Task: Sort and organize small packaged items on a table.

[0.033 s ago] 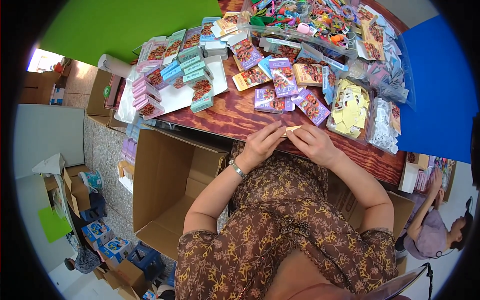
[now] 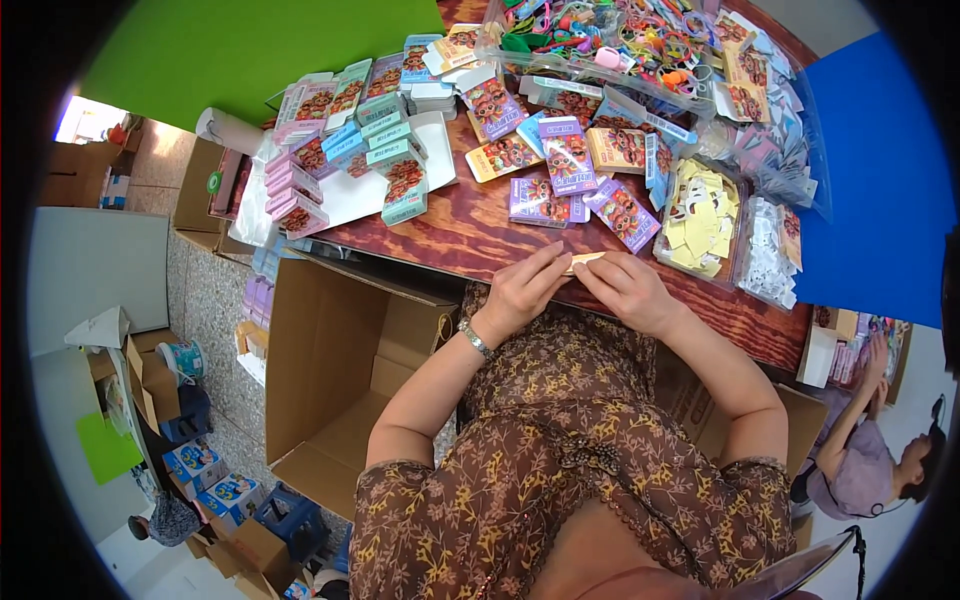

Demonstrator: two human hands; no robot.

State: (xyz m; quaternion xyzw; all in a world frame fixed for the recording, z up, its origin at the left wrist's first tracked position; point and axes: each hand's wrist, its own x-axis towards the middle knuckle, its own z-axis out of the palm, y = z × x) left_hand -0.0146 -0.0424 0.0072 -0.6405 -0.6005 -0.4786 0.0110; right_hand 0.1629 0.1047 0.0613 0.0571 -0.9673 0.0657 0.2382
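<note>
Left hand [image 2: 522, 290] and right hand [image 2: 628, 290] meet at the near edge of the desk [image 2: 470, 232], both pinching a small pale card piece [image 2: 585, 262] between fingertips; each hand is closed on one end of it, and it lies flat just above the wood. I judge the step in hand to be the folding or assembling of this one piece, with the grip shared between the two hands. A silver bracelet [image 2: 476, 340] sits on my left wrist.

Just beyond the piece lie purple printed packets [image 2: 545, 200], loose on the desk. To the right of them stands a clear tray of yellow card pieces [image 2: 700, 215], and beside that a tray of white pieces [image 2: 768, 250]. Farther back, pink and teal packets [image 2: 345, 150] are stacked in rows, and a clear bin of colourful small items [image 2: 620, 40] closes the far edge. An open cardboard box [image 2: 340, 370] stands on the floor to my left.

The next move, as I judge it, calls for fine fingertip pressure along the piece while the other hand steadies it.
</note>
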